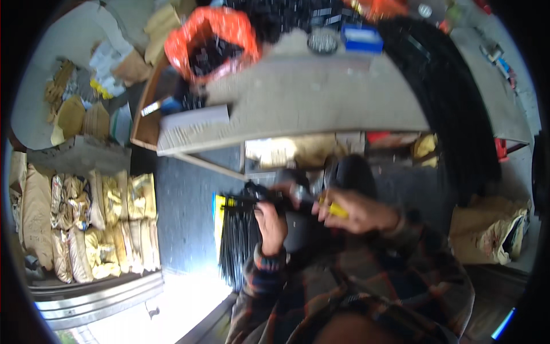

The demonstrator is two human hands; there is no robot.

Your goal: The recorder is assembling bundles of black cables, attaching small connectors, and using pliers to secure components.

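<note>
Over my lap, my left hand point(271, 225) is closed around a small black part point(264, 194), its details smeared by blur. Facing it, my right hand point(361, 211) grips a hand tool with a yellow handle point(338, 210). The tool's working end points toward the black part; I cannot make out its shape or whether the two touch. Just left of my left hand hangs a bundle of thin black strips point(234, 246), beside a yellow and blue piece point(219, 213).
Ahead stands a grey table point(332, 94) bearing an orange plastic bag point(243, 37) of black pieces, a round dish point(322, 43) and a blue box point(362, 39). Long black strips point(444, 86) drape over its right side. Brown sacks point(37, 218) stand left; a paper sack point(481, 232) is at right.
</note>
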